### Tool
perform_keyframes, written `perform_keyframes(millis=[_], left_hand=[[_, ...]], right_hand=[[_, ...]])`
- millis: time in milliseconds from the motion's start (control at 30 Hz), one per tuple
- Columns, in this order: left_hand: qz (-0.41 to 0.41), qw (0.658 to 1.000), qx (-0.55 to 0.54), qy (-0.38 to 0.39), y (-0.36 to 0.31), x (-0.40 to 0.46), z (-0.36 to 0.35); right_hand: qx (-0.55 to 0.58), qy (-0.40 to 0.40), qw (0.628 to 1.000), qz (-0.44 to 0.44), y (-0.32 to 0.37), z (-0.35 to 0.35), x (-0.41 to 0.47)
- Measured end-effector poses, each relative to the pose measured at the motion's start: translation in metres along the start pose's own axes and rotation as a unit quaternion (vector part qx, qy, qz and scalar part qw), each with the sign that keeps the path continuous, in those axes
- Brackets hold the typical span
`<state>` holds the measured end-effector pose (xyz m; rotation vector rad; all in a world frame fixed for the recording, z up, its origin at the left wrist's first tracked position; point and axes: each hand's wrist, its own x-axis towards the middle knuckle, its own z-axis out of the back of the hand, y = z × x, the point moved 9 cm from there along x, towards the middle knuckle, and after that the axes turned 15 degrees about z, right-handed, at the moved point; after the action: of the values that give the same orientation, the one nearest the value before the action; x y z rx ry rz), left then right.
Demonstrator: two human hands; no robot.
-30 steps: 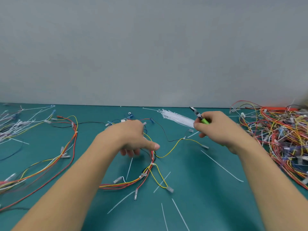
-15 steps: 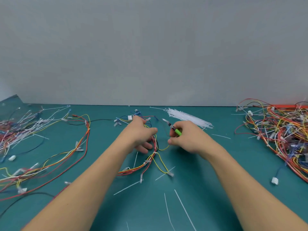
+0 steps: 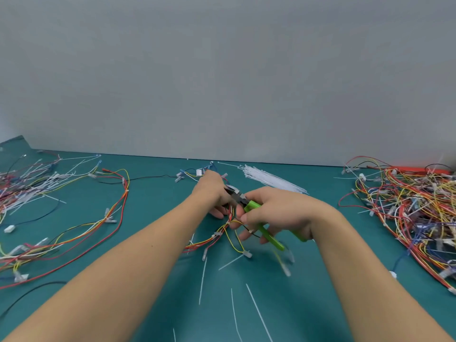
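One wire bundle (image 3: 218,233) at mid-tabletop (image 3: 291,312), grip of my left hand (image 3: 212,193) clamped on it, right hand (image 3: 278,213) clamped round green cutters (image 3: 254,205) at its tie; trimming seemingly unfinished, large loose pile (image 3: 414,208) remaining.

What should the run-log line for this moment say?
left hand: grips wire bundle | right hand: grips green cutters | cutting end: at the bundle beside left hand | loose cable ties: on mat
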<state>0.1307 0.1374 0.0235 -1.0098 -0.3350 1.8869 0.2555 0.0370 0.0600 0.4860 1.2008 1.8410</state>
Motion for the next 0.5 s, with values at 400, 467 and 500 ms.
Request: perform_keyframes(millis=[400,467,500], left_hand=[[-0.112,0.988,-0.087,-0.064,0.020,-0.021,0.015],[-0.110,0.970,-0.217,0.014,0.016,-0.031,0.017],[-0.108,0.952,-0.283,0.043,0.012,-0.037,0.023]], right_hand=[[0.051,-0.247,0.965,-0.074,-0.046,0.102,-0.043],[0.024,-0.219,0.970,-0.104,-0.054,0.098,-0.044],[0.018,-0.205,0.972,-0.113,-0.057,0.095,-0.043]])
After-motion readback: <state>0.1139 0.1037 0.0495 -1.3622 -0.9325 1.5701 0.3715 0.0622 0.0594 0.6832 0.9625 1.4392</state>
